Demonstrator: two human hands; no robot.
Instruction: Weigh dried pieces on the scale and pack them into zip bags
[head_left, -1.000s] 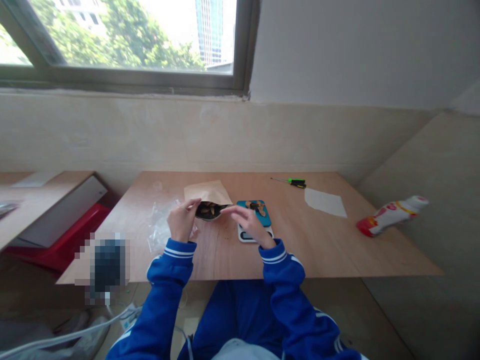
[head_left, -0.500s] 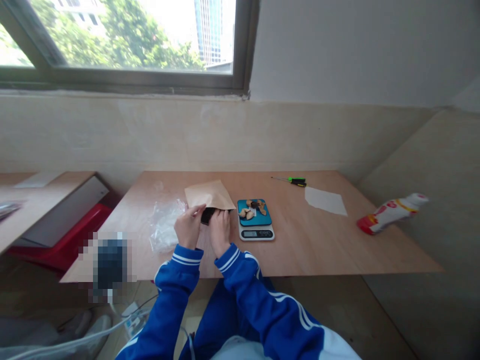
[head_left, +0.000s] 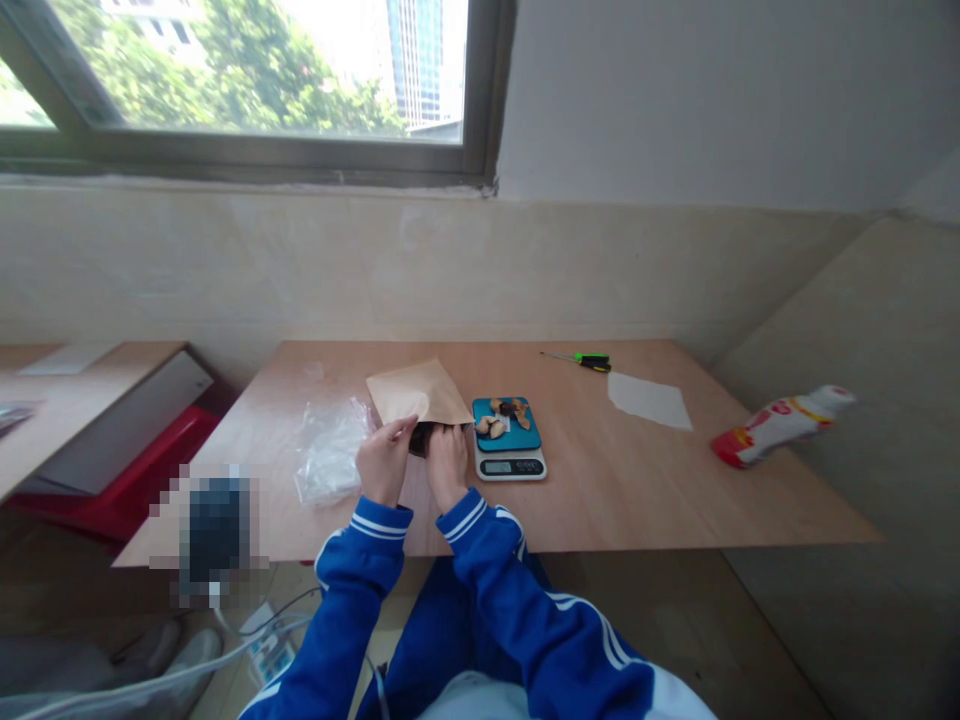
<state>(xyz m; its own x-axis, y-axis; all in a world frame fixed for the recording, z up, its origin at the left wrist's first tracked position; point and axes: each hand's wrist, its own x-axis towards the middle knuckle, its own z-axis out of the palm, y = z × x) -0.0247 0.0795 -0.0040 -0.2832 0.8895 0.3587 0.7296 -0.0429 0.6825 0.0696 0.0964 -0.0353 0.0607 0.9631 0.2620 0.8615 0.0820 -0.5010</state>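
Note:
A brown paper bag [head_left: 420, 390] lies on the table with its mouth towards me, dark inside. My left hand [head_left: 384, 462] pinches the near edge of the bag and holds the mouth up. My right hand [head_left: 448, 468] is at the opening, its fingertips hidden under the bag's edge, so what they touch does not show. Just right of that hand stands a kitchen scale [head_left: 513, 467] with a blue platform. Several dried tan and dark pieces [head_left: 491, 427] rest on it; their kind is unclear.
A crumpled clear plastic bag [head_left: 330, 455] lies left of my hands. Behind and right of the scale are a green-and-black screwdriver [head_left: 589, 360] and a white paper sheet [head_left: 649, 400]. A red-and-white bottle [head_left: 780, 425] is near the right edge. A pixelated dark object [head_left: 217, 530] covers the left front corner.
Both hands have shifted slightly right relative to the bag. My right fingertips now sit further under the bag's edge. The scale and its pieces stay the same.

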